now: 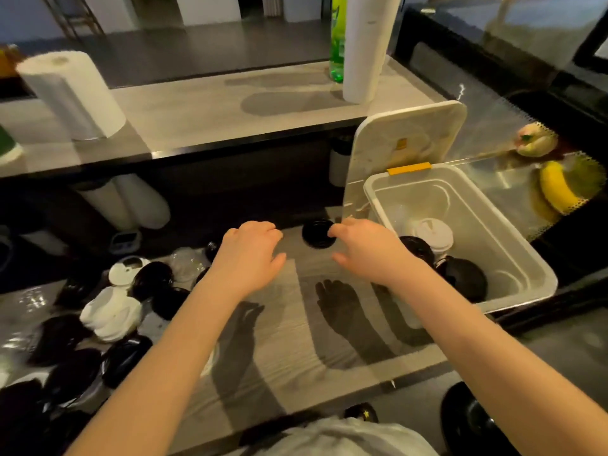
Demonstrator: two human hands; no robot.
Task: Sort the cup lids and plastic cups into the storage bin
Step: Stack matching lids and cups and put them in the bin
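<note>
The left hand (pixel 250 248) hangs slack above the table (pixel 296 327), holding nothing. The right hand (pixel 362 251) reaches a black lid (pixel 316 234) just beside the storage bin (pixel 523 258), its fingertips hiding whether they pinch it. The loose lids (pixel 112 311) at left blur together (some cut off).

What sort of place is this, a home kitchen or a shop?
Probably a café or drinks counter: heaps of black and white cup lids lie on the worktop, a paper towel roll stands on the raised counter, and a glass display case holds a banana.
</note>
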